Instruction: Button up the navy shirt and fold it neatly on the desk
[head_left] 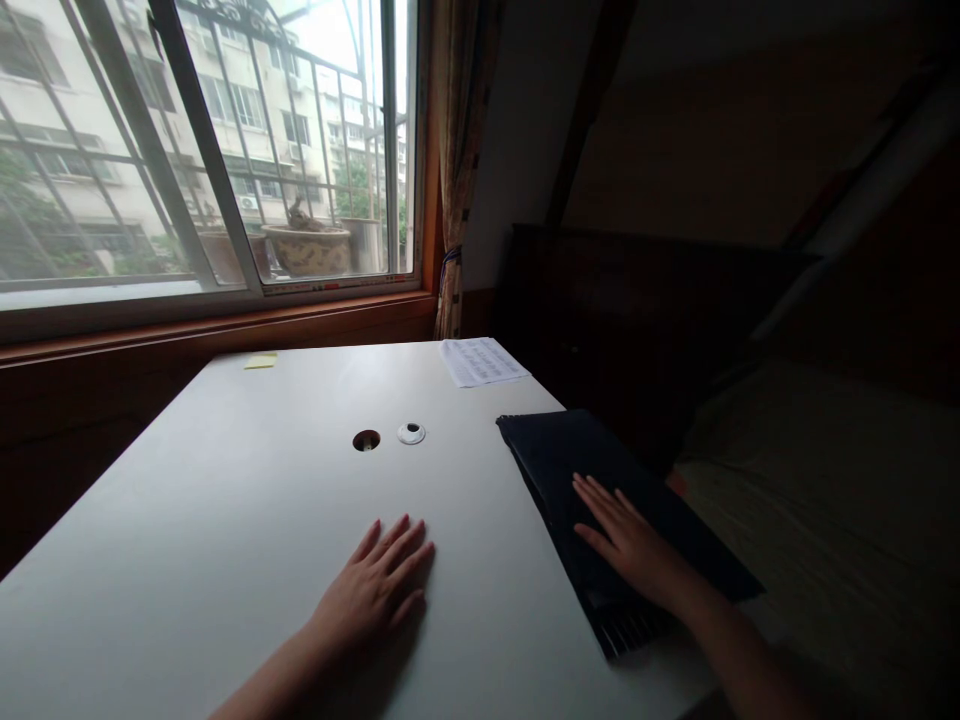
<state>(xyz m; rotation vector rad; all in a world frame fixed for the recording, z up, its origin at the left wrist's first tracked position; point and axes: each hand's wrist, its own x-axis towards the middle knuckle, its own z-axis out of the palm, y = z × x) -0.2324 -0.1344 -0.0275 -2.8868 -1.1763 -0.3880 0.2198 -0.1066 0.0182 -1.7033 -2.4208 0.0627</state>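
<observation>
My left hand [371, 590] lies flat on the white desk [225, 520], palm down, fingers stretched out and holding nothing. My right hand [626, 540] rests flat on a closed dark laptop [555, 450] that sits along the desk's right edge, fingers straight and pointing away from me. The laptop's lid is shut and its near corner shows a ribbed vent strip.
A round cable hole [366, 440] and its loose white cap [411, 433] sit mid-desk. A printed sheet [481, 361] lies at the far right corner, a yellow sticky note [260, 361] at the far left. A window [210, 150] with plant pots is behind; a bed [825, 500] is to the right.
</observation>
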